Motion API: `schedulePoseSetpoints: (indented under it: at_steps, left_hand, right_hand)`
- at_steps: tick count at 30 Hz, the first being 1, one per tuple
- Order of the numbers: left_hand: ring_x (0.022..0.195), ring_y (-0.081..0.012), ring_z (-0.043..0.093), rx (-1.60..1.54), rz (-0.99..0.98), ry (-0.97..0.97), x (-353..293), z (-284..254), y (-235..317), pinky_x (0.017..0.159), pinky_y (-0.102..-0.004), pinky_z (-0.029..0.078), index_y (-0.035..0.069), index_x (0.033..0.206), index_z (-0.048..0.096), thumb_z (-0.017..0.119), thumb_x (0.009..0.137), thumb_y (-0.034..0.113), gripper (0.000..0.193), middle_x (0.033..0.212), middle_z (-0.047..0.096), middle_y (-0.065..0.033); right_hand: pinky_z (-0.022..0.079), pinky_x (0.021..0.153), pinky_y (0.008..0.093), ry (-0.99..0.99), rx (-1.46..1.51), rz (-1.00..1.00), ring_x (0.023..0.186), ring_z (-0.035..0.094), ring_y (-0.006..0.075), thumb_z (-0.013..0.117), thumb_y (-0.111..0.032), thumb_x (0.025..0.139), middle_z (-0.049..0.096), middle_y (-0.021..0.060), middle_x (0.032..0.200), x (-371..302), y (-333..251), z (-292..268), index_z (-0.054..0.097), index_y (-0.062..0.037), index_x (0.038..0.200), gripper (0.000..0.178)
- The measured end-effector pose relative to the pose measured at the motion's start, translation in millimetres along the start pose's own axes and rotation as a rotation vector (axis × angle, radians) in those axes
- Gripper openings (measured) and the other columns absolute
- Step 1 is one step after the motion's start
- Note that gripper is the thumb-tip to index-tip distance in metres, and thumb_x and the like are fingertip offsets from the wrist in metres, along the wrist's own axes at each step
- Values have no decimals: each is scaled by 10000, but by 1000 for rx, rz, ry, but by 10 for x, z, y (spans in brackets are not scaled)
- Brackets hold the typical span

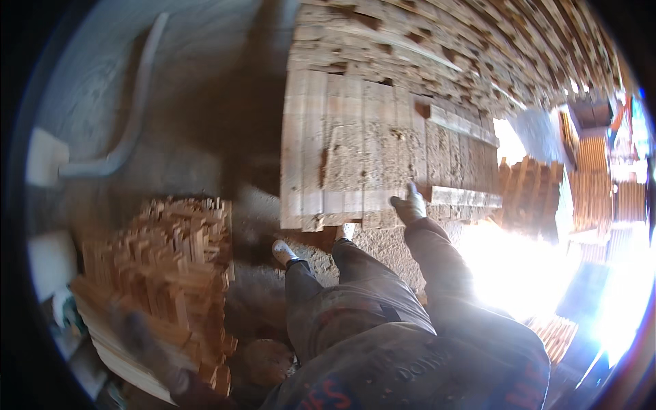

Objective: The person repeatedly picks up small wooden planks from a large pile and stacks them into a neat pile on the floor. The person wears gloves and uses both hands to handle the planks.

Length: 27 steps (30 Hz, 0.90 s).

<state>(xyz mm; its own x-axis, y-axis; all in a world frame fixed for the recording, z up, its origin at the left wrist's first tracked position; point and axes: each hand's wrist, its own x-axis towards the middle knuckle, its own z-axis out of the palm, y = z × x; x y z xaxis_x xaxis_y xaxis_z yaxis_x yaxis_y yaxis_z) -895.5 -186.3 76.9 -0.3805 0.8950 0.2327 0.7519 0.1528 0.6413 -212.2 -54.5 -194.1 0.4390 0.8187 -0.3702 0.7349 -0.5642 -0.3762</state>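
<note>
My right hand (pixel 410 207), in a pale glove, is over the near edge of a low platform of planks (pixel 345 137). Its thumb and a finger stick out apart, and I see nothing held in it. Sawdust and wood chips are scattered across the planks, and two pale wooden strips (pixel 467 197) lie along their right part. At the lower left, my left hand (pixel 140 338) is smeared by motion beside a large pile of short wooden slats (pixel 167 253). Its fingers do not show clearly, nor does whether it holds anything.
Rows of stacked lumber (pixel 444 41) rise behind the platform. A grey pipe (pixel 137 116) curves along the floor at the left. More stacked wood (pixel 529 195) stands at the right, next to glaring sunlight. Sawdust covers the floor (pixel 393 253) by my feet.
</note>
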Motion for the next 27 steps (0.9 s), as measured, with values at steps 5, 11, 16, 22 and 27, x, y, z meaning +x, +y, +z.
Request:
schedulePoseSetpoints:
  at_steps: [5, 11, 16, 22, 27]
  left_hand:
    - [1366, -274, 529, -575, -398, -490, 342, 3763, 640, 1112, -379, 438, 37, 1581, 391, 666, 1011, 213, 657, 1537, 506, -172]
    - [1156, -231, 613, -264, -464, -612, 559, 5797, 381, 991, -365, 501, 12, 1481, 486, 706, 970, 331, 641, 1310, 650, -156]
    - [995, -147, 599, -225, -621, -794, 700, 5736, 283, 870, -297, 522, -9, 1395, 569, 833, 869, 253, 644, 1121, 681, -55]
    - [996, -120, 648, -422, -723, -665, 680, 5187, 510, 901, -278, 530, -1, 1304, 648, 822, 893, 244, 509, 1079, 709, -15]
    - [949, -153, 628, -560, -810, -589, 33, 4756, 1434, 843, -313, 526, 30, 1280, 672, 808, 900, 361, 522, 1065, 686, -21]
  right_hand:
    - [349, 1189, 407, 272, 567, 680, 1442, 451, 376, 877, -444, 786, 465, 284, 1549, 543, 1688, -440, 255, 41, 1597, 1131]
    - [226, 1261, 423, 503, 584, 989, 1541, 279, 391, 906, -606, 699, 285, 301, 1645, 1417, 2145, -1086, 56, -4, 1650, 1411]
    - [363, 1192, 531, 547, 622, 866, 1438, 405, 449, 883, -424, 777, 283, 311, 1627, 1656, 2152, -853, 6, 10, 1638, 1303]
    - [531, 1007, 454, 539, 1022, 713, 1240, 552, 343, 814, -130, 833, 412, 277, 1526, 853, 1672, -1452, 45, -132, 1670, 1137]
    - [533, 953, 387, 17, 927, 284, 1153, 579, 250, 777, -67, 783, 525, 173, 1431, 95, 1256, -1516, 154, -107, 1664, 1080]
